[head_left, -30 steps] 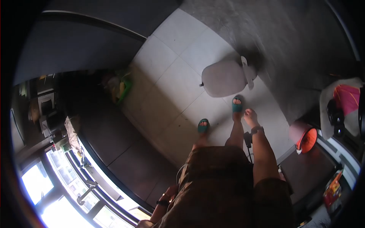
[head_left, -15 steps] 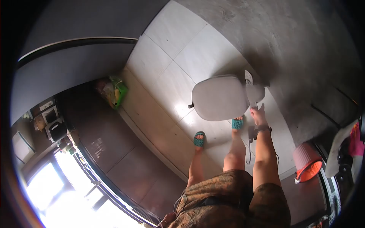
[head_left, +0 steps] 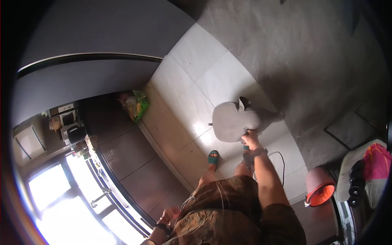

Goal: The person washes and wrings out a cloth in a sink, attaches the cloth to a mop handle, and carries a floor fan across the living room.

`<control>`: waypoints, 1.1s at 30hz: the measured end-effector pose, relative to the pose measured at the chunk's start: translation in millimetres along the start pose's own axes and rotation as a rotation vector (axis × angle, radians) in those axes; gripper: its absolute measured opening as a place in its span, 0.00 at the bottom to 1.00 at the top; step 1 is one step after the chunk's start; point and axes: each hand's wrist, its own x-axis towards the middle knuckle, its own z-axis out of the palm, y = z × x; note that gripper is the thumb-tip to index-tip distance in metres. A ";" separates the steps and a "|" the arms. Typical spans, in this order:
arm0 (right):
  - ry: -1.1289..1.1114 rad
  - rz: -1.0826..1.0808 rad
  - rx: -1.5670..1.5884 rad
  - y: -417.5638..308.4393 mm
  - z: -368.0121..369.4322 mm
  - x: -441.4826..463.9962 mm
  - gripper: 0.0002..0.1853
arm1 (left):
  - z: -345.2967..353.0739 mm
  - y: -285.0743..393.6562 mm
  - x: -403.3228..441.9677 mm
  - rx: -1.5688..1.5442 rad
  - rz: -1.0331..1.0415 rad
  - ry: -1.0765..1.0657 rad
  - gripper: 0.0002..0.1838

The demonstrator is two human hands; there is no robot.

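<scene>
A grey padded chair [head_left: 226,123] stands by my feet, seen from above, its broad seat toward the left. An upright flap-like part, perhaps an armrest [head_left: 243,103], sticks up on its far side. My right hand [head_left: 252,139] is closed around the chair's near side; the gripped part is mostly hidden by my fingers and may be the other armrest. Low beside my hip hangs my left hand [head_left: 168,214], away from the chair. Its fingers are blurred, and nothing clear shows in it.
A pink bucket [head_left: 319,182] with an orange inside stands at right, near a grey seat with pink cloth [head_left: 376,161]. A green bag [head_left: 141,105] lies by the dark cabinet wall. A thin dark cable [head_left: 282,165] loops beside my right arm. Green slippers [head_left: 212,157] are on my feet.
My right hand has moved left and nearer to me, and the chair has turned, with its narrower part shifted left. My left hand has come further into view at the lower left.
</scene>
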 end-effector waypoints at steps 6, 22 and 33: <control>-0.079 0.129 0.415 -14.2 -69.6 -56.6 0.11 | -43.9 71.7 -21.9 -0.228 0.246 0.068 0.14; 0.529 -0.612 -1.090 -173.5 -304.9 -132.3 0.10 | -50.3 228.9 112.9 -0.166 0.162 0.026 0.15; 0.568 -0.927 -0.956 -461.2 -317.4 -47.3 0.20 | -3.0 555.3 60.4 -0.179 0.601 0.002 0.11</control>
